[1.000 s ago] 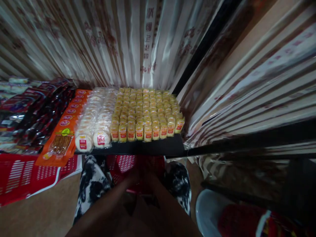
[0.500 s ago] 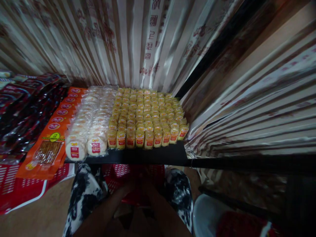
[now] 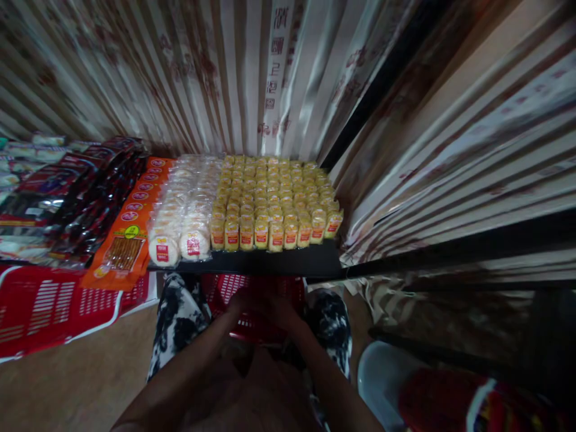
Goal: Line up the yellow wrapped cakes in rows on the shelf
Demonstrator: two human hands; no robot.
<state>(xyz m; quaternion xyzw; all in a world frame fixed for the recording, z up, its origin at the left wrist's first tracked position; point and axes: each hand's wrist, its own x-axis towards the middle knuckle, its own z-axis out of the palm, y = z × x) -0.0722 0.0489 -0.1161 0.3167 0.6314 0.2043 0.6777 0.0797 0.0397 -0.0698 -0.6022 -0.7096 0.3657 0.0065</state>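
Both hands are low over a red plastic basket (image 3: 227, 288) between the knees, partly under the shelf's front edge. My left hand (image 3: 243, 303) and my right hand (image 3: 279, 311) are close together in deep shadow. Their fingers are too dark and blurred to make out, so whether they hold anything cannot be seen. Above them on the black shelf (image 3: 270, 262) stand rows of small yellow wrapped snack packs (image 3: 274, 204). To their left are two rows of round white rice crackers (image 3: 194, 243) in clear wrappers.
Overlapping orange snack bags (image 3: 130, 240) lie left of the crackers, then dark red-and-black packets (image 3: 67, 192). Another red basket (image 3: 49, 306) stands at lower left. Pleated curtains (image 3: 225, 72) hang behind and right. A pale tub (image 3: 387, 378) sits on the floor, lower right.
The view has shifted, so the shelf goods appear higher and farther right. My hands and forearms show more fully over the basket, with the hands higher in the picture.
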